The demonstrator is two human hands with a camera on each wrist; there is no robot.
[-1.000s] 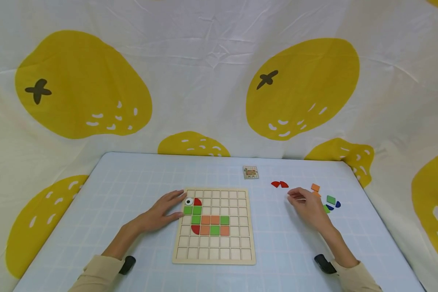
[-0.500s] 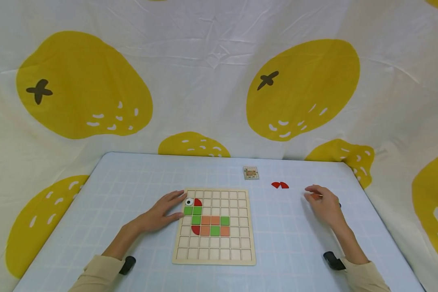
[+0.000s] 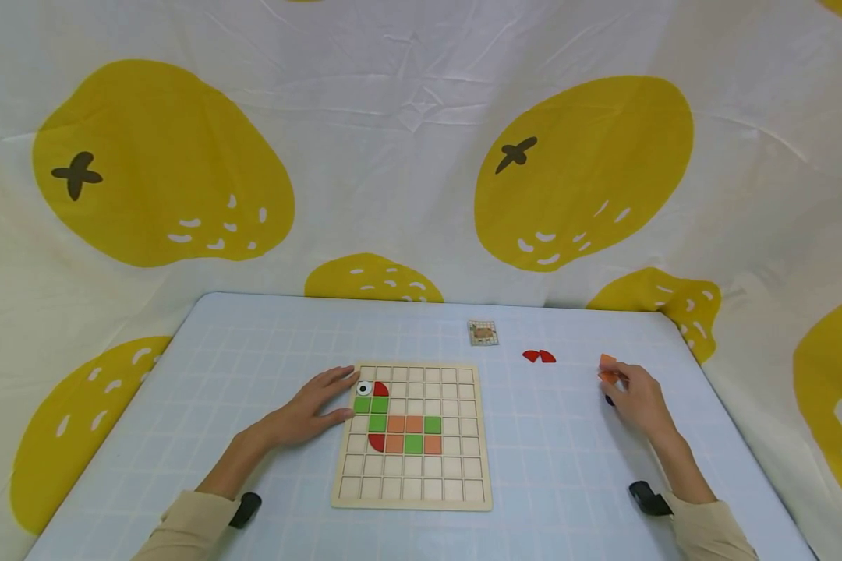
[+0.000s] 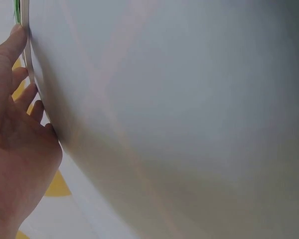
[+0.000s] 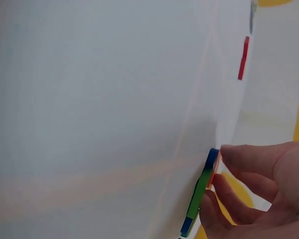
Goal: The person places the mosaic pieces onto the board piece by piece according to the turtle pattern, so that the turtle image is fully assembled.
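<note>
My left hand (image 3: 309, 407) rests at the left edge of the wooden grid board (image 3: 414, 487), fingers extended. In the left wrist view its fingertips touch the board's side. On the board lie an eye tile (image 3: 364, 388), two red quarter-round tiles (image 3: 376, 442), several green squares (image 3: 378, 404) and several orange squares (image 3: 413, 424). At the right, my right hand (image 3: 638, 396) pinches an orange square tile (image 3: 608, 378) low over the table. A second orange square (image 3: 607, 361) lies just beyond the fingertips. Blue (image 5: 211, 158) and green (image 5: 197, 196) tiles show beside the right fingers; the hand hides most of them in the head view.
Two red quarter-round tiles (image 3: 539, 356) lie left of the right hand. A small picture card (image 3: 483, 333) sits near the back edge of the table (image 3: 288, 327). Behind it hangs a white cloth (image 3: 386, 156) with yellow fruit shapes.
My right hand has moved right, from beside the red tiles to the orange tiles, where its fingers now pinch one. My left hand and the board have stayed in place.
</note>
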